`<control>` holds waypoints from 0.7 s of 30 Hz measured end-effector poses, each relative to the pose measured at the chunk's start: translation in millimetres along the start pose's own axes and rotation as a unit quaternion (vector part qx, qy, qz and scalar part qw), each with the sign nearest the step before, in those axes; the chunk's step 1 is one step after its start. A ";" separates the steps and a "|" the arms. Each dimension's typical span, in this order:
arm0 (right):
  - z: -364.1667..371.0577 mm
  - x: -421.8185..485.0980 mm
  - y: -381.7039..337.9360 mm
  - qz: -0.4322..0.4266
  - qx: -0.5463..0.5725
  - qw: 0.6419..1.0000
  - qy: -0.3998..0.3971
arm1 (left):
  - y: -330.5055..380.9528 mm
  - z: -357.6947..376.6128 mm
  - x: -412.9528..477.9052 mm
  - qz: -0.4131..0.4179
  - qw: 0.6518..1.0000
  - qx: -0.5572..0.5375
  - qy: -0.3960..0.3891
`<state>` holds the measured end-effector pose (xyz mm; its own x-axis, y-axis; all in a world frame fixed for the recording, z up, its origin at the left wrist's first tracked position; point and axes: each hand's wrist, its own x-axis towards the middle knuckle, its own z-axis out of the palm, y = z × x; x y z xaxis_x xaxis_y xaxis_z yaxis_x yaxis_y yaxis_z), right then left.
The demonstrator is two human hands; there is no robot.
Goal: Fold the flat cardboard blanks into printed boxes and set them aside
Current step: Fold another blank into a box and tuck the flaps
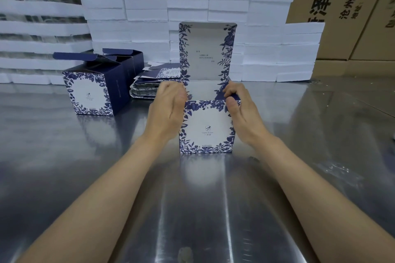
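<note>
A white box with blue floral print [206,127] stands upright on the metal table [299,134] in front of me, its tall lid [207,51] raised straight up. My left hand [167,111] lies against the box's left side, fingers curled at the top left corner. My right hand [239,111] pinches the dark blue side flap at the top right corner, thumb on the front edge. A finished box [92,92] with open top flaps sits at the left. A stack of flat printed blanks [154,83] lies behind my left hand.
Stacks of white foam pieces [145,17] form a wall along the back of the table. Brown shipping cartons [346,6] with black lettering rise behind them at the right. A second dark blue box [128,57] stands behind the finished one.
</note>
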<state>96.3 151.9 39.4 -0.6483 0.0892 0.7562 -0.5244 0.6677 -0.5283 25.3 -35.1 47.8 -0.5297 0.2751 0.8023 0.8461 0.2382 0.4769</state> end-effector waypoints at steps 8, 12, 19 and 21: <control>0.9 5.0 -0.1 0.001 -0.048 0.999 0.000 | -2.7 -0.5 2.7 -0.013 0.998 -0.015 0.055; 9.1 -4.2 -1.1 0.003 0.035 0.999 0.021 | -6.1 5.6 -4.1 0.007 0.998 -0.033 0.050; 8.0 0.8 -17.8 0.214 0.303 0.917 0.147 | -0.9 2.2 -6.4 -0.189 0.950 -0.246 0.044; 4.9 2.3 -20.0 0.240 0.335 0.901 0.138 | -0.7 0.3 -0.6 -0.248 0.924 -0.289 0.041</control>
<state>102.6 135.1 49.7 -0.7751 0.4909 0.3978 -0.4967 -0.0842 -0.8639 25.0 -35.1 46.8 -0.8747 0.1879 0.4467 0.4039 -0.2269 0.8862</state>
